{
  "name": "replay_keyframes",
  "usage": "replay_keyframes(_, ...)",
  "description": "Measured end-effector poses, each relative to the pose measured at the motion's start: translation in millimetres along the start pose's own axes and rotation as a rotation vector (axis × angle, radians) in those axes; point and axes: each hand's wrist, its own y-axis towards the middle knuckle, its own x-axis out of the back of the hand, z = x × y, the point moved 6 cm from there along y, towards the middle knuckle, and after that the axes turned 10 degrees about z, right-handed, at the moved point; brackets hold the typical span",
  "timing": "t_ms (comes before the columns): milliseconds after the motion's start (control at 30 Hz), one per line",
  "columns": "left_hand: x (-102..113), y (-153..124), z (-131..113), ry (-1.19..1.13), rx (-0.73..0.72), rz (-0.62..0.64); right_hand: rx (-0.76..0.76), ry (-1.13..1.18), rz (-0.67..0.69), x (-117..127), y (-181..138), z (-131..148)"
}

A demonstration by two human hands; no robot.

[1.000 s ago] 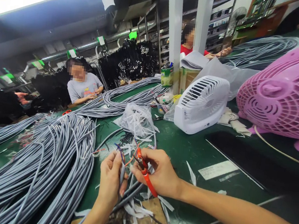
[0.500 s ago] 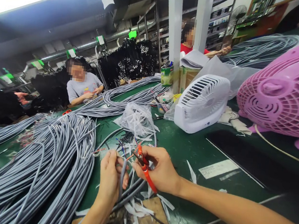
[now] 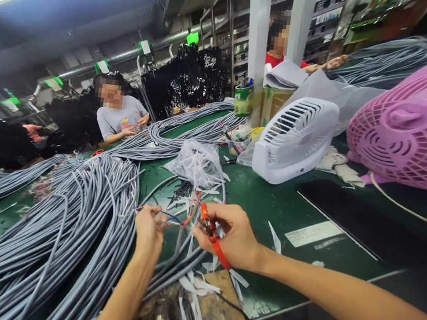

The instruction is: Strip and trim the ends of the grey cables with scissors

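My left hand (image 3: 149, 230) is closed in a pinch on a thin blue wire (image 3: 174, 219), pulled out leftward from the end of a grey cable (image 3: 180, 239). Red and green wires (image 3: 194, 208) rise from the same cable end. My right hand (image 3: 237, 235) is wrapped around a pair of red-handled wire cutters (image 3: 220, 253). The cutters' dark jaws are close to the cable end; whether they touch a wire cannot be made out. Below both hands, white strips (image 3: 196, 298) lie over a worn brown block (image 3: 223, 317).
A large bundle of grey cables (image 3: 83, 237) covers the left of the green table. Ahead lies a plastic bag of white strips (image 3: 199, 163). A white fan (image 3: 297, 139) and a pink fan (image 3: 405, 121) stand at right. Two co-workers sit across, one in a grey shirt (image 3: 119, 117).
My left hand has moved left, off the grey cable, and now draws the blue wire out sideways. The cutters stay in my right hand near the cable end. The view has shifted slightly.
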Motion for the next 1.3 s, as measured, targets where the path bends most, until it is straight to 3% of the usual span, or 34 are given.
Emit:
replay_keyframes(100,-1.9,3.7,-5.4,0.002,0.083,0.107,-0.037,0.0,-0.054,4.6,1.4,-3.4)
replay_keyframes(233,-26.4,-14.5,-1.7,0.09,0.256,0.492,-0.167,0.094,-0.161,14.0,7.4,-17.2)
replay_keyframes(367,-38.8,-29.9,-4.5,0.155,0.094,0.643,-0.228,0.27,-0.181,15.2,11.8,-23.4)
replay_keyframes(467,-38.8,-33.3,-6.6,0.19,-0.038,0.636,-0.286,0.43,-0.168,11.4,12.0,-26.7)
replay_keyframes(567,-36.0,-32.9,-8.2,0.164,-0.081,0.59,-0.325,0.521,-0.2,13.1,12.9,-30.5)
replay_keyframes(833,-32.0,-28.6,-13.4,0.235,-0.127,0.5,-0.241,0.45,-0.484,42.3,14.5,-32.4)
replay_keyframes(933,-23.8,-29.4,-24.4,0.377,-0.225,0.404,-0.225,0.308,-0.431,42.1,12.6,-24.8)
replay_keyframes(1067,-13.8,-42.1,-48.7,0.534,-0.551,0.264,-0.117,0.028,-0.262,34.0,12.7,-4.4)
replay_keyframes(1167,-12.1,-52.7,-56.9,0.648,-0.753,0.225,-0.095,-0.065,-0.195,29.2,13.1,-0.8)
replay_keyframes(1300,-12.6,-56.2,-56.2,0.733,-0.823,0.232,-0.101,-0.157,-0.211,29.7,11.5,-3.9)
